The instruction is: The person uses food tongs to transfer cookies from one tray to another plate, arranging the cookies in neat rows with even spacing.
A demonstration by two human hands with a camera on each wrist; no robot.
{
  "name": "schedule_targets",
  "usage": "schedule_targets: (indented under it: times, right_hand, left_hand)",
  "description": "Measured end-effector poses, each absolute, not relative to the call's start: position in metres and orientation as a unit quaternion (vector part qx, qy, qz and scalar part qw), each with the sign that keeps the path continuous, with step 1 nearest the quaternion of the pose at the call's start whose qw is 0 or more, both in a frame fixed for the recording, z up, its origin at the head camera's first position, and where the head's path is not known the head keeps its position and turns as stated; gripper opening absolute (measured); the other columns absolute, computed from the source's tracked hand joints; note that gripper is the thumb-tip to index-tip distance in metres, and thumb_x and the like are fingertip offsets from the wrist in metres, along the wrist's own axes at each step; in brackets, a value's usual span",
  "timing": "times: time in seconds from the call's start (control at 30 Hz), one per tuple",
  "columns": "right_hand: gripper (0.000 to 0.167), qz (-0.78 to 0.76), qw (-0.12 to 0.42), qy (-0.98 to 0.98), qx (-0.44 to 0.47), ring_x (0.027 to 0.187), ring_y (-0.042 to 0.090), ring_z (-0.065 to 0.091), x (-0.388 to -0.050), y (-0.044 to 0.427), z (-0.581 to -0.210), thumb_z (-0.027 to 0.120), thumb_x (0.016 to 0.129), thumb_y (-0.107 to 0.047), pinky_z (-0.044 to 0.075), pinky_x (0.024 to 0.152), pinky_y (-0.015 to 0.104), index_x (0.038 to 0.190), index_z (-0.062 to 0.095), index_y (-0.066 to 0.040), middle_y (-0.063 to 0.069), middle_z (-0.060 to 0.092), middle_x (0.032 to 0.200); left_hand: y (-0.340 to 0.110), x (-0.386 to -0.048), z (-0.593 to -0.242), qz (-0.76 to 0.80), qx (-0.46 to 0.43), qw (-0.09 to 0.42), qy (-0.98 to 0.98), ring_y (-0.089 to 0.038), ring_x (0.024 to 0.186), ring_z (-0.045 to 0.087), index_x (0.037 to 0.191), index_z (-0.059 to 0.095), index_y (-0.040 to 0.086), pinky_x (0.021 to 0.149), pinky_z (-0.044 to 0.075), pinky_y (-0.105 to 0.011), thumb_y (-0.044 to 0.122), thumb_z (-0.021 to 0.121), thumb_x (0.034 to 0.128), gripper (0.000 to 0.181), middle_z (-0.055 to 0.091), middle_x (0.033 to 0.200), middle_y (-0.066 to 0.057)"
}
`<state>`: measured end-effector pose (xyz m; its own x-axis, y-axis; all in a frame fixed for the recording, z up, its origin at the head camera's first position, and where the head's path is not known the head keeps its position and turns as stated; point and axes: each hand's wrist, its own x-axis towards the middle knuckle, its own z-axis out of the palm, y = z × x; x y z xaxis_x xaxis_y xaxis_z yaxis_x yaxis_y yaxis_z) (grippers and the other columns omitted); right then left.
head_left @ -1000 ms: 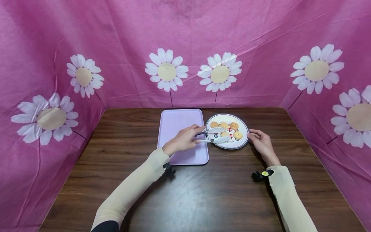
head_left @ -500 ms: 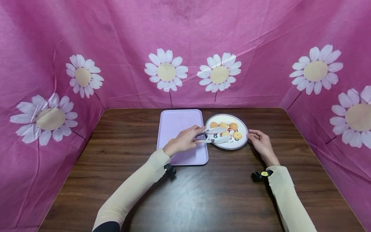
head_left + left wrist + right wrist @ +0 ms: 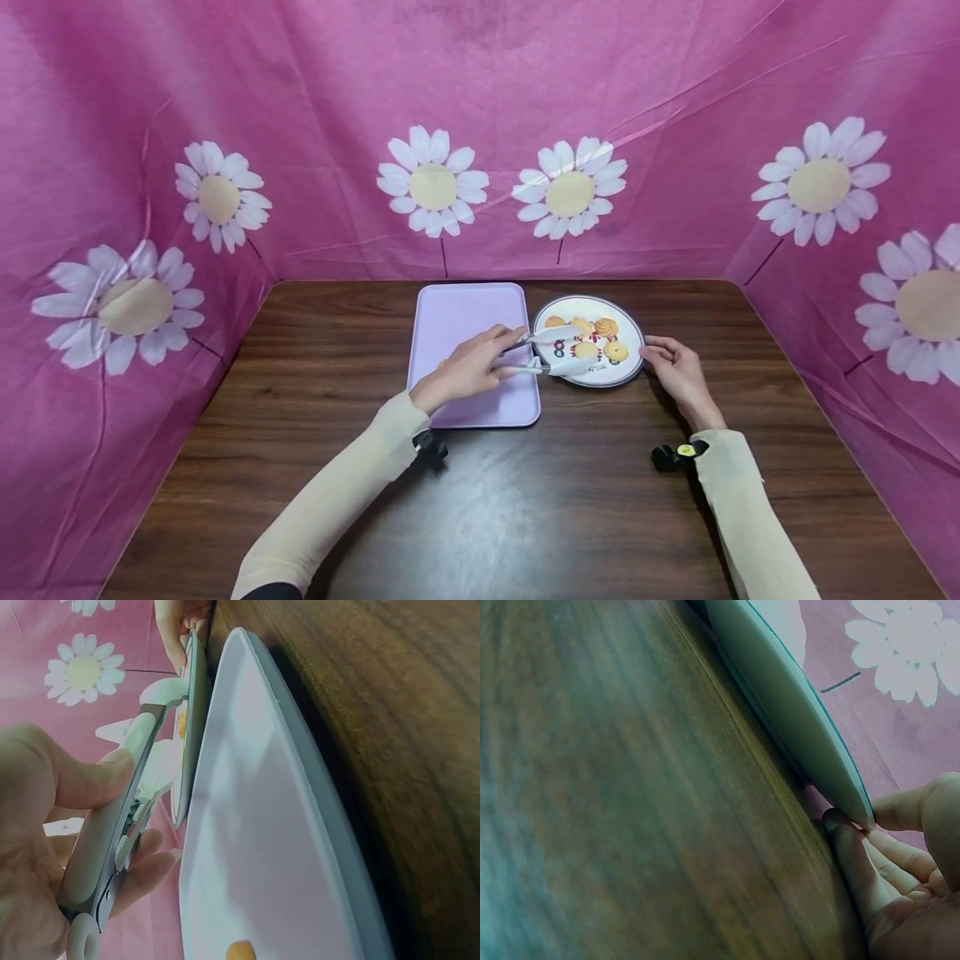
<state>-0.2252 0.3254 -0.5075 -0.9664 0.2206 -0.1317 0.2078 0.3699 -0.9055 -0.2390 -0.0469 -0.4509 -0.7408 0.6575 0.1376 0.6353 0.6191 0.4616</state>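
Observation:
My left hand (image 3: pixel 465 367) grips a pair of tongs (image 3: pixel 112 832) over the lilac tray (image 3: pixel 465 308). The pale heads of the tongs are spread apart above the left part of a white plate (image 3: pixel 592 307) with a dark rim. Several cookies (image 3: pixel 604 327) lie on that plate, amid its printed decoration; some are partly covered by the tongs. With thumb above and fingers beneath, my right hand (image 3: pixel 675 371) pinches the plate's right edge, visible in the right wrist view. A small orange-brown piece (image 3: pixel 241 950) sits on the tray, mostly cut off by the frame.
Tray and plate stand side by side towards the back of the brown wooden table (image 3: pixel 480 508). A pink cloth (image 3: pixel 495 75) printed with daisies encloses the back and both sides.
My left hand has shifted slightly left with the tongs, and their heads are a little further apart. The right hand still holds the plate's edge, with no clear movement.

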Motion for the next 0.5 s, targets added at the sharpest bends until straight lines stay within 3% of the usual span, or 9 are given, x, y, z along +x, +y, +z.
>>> schedule_targets:
  times: [0.13, 0.33, 0.5]
  right_hand:
    - [0.052, 0.542, 0.012, -0.83, -0.13, 0.092, -0.019, 0.058, -0.225, 0.326, -0.507, 0.06, 0.106, -0.029, 0.052, 0.081, 0.006, 0.147, 0.054, 0.002, 0.006, 0.069, 0.128]
    - [0.052, 0.564, 0.023, -0.818, -0.112, 0.092, -0.016, 0.06, -0.225, 0.325, -0.508, 0.061, 0.105, -0.024, 0.053, 0.082, 0.007, 0.146, 0.053, 0.007, -0.021, 0.069, 0.099]
    - [0.051, 0.561, 0.024, -0.82, -0.111, 0.096, -0.014, 0.061, -0.224, 0.325, -0.511, 0.062, 0.105, -0.024, 0.053, 0.082, 0.007, 0.145, 0.053, 0.007, -0.014, 0.07, 0.106]
  left_hand:
    - [-0.058, -0.233, -0.448, 0.252, 0.35, 0.011, 0.902, -0.027, 0.126, 0.061, 0.161, 0.042, 0.014, 0.1, 0.054, -0.048, 0.02, 0.073, 0.0974, 0.071, 0.06, 0.144, -0.008]
    - [-0.082, -0.225, -0.444, 0.253, 0.338, -0.004, 0.907, -0.025, 0.121, 0.062, 0.161, 0.041, 0.013, 0.101, 0.053, -0.046, 0.018, 0.074, 0.0963, 0.073, 0.061, 0.142, -0.007]
    - [-0.106, -0.219, -0.445, 0.259, 0.319, -0.005, 0.912, -0.026, 0.105, 0.065, 0.161, 0.042, 0.012, 0.089, 0.053, -0.043, 0.012, 0.074, 0.0947, 0.074, 0.061, 0.14, -0.009]
